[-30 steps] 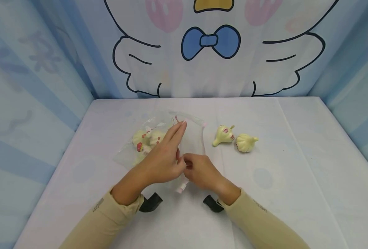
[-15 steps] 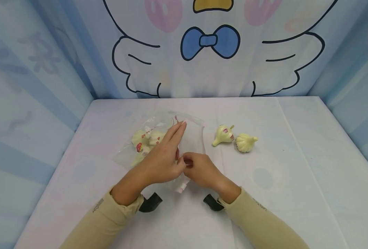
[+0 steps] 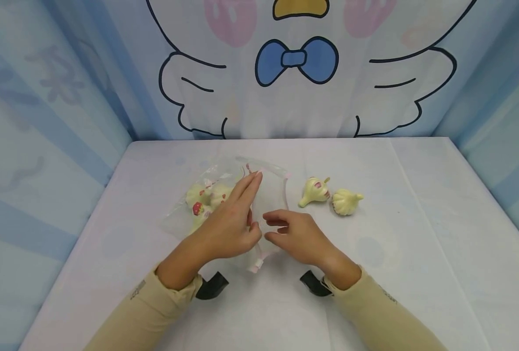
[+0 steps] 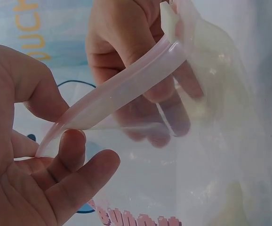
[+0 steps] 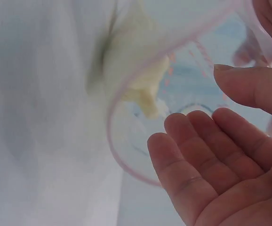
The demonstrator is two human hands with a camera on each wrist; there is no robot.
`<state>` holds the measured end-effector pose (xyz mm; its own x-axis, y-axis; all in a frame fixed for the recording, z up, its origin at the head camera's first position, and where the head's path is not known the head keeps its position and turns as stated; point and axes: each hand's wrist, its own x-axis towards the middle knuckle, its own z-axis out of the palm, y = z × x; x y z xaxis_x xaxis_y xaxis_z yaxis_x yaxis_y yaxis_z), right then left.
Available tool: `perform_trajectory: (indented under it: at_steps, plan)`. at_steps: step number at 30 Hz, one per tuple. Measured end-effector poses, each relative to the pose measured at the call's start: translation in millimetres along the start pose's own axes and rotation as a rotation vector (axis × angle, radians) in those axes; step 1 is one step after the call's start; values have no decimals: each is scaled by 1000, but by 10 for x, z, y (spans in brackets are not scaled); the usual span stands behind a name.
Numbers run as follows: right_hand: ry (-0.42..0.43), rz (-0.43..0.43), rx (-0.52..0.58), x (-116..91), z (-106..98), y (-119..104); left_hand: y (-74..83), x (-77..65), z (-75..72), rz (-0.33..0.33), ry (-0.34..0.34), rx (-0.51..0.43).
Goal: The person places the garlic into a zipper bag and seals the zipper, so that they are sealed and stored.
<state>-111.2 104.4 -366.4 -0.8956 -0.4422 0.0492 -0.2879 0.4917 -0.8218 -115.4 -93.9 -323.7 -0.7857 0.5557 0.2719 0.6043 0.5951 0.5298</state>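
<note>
A clear plastic bag with a pink-edged rim lies on a white-covered table, pale garlic bulbs bunched inside its left part. The person's left hand reaches over the bag's middle, index and middle fingers straight and together, while the thumb and curled fingers below pinch the rim. The right hand is just beside the bag's mouth, its thumb spread apart from its gently bent fingers, which lie side by side; whether they touch the plastic, I cannot tell. A small white slider sits at the bag's near corner. To the right of the bag, just beyond its rim, a loose bulb with purplish marks and a plainer loose bulb rest close together. Behind the bag, past the table, hangs a blue-and-white curtain printed with a blue bow tie.
</note>
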Motion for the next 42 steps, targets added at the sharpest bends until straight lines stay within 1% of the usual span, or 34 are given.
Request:
perform_trajectory:
  at_steps: [5, 8, 12, 16, 18, 21, 24, 26, 35, 42]
  plan:
    - [58, -10, -8, -92, -175, -9, 11, 5, -1, -10, -10, 4]
    - [118, -6, -62, -149, -292, -20, 17, 7, -3, -18, -17, 3]
    - [218, 14, -136, -209, -459, -24, 19, 7, -3, -17, -19, 7]
    - [282, 46, -164, -254, -622, 0, 10, 2, -2, -9, -17, 13]
    - [292, 76, -194, -282, -701, 27, 8, 1, -3, -11, -18, 15]
    - [295, 147, -241, -325, -809, 77, 8, 2, -6, -17, -22, 16]
    - [300, 216, -269, -361, -904, 130, 9, 6, -10, -20, -26, 18]
    - [307, 247, -282, -384, -952, 165, 8, 10, -11, -18, -27, 17]
    - [348, 326, -337, -427, -1124, 337, 4, 12, -17, -10, -28, 24]
    - [345, 407, -364, -429, -1192, 463, 4, 6, -20, -9, -24, 25]
